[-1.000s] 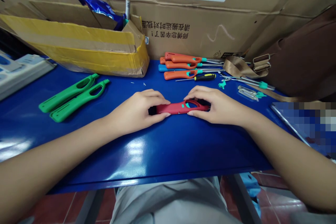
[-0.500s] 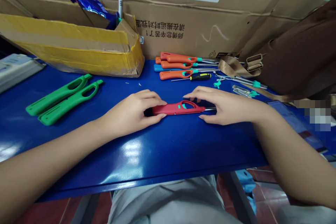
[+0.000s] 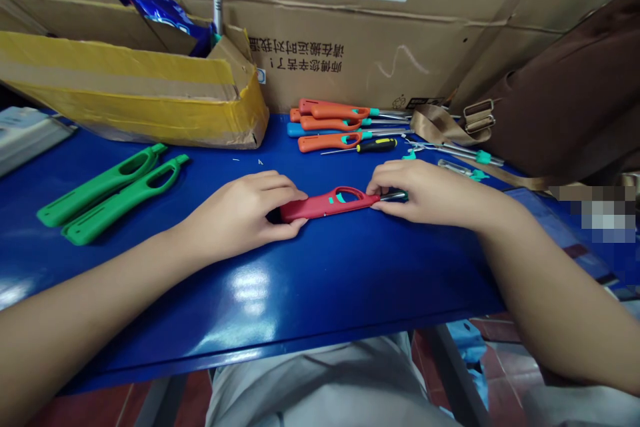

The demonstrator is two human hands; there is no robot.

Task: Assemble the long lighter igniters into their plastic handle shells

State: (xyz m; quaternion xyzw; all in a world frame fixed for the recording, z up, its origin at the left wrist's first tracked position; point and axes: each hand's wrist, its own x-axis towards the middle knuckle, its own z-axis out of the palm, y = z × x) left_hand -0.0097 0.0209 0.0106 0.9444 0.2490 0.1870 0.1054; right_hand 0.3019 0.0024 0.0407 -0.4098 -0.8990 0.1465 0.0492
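1. Head view: a red stick lighter [image 3: 327, 203] lies flat on the blue table [image 3: 300, 287], just above the middle of the picture. Its butt points to 9 o'clock and its nose to 3 o'clock.
2. The left hand [image 3: 243, 213] comes in from 8 o'clock and is closed over the butt end. The thumb is on the near side and the fingers are curled over the top, so that end is hidden.
3. The right hand [image 3: 430, 193] comes in from 4 o'clock. Its thumb and fingertips are pinched together on the thin metal nozzle [image 3: 394, 195], right where it leaves the red body.
4. The teal trigger [image 3: 340, 198] shows in the finger loop, uncovered between the two hands.
5. At 9 o'clock from the lighter, well apart from it, two green lighter shells [image 3: 113, 190] lie side by side, touching.
6. At 12 o'clock a heap of orange lighters [image 3: 330, 123] lies against the big carton [image 3: 380, 53], with one blue one among them.
7. A screwdriver with a black and yellow handle [image 3: 377, 145] lies just on the near side of that heap.
8. At 10 o'clock stands a cardboard box bound in yellow tape [image 3: 135, 93].
9. At 2 o'clock a brown bag [image 3: 570, 93] leans at the table's edge, with its strap and buckle [image 3: 477, 117] trailing toward the heap.
10. Loose metal nozzles with teal tips [image 3: 470, 157] lie beside the strap.
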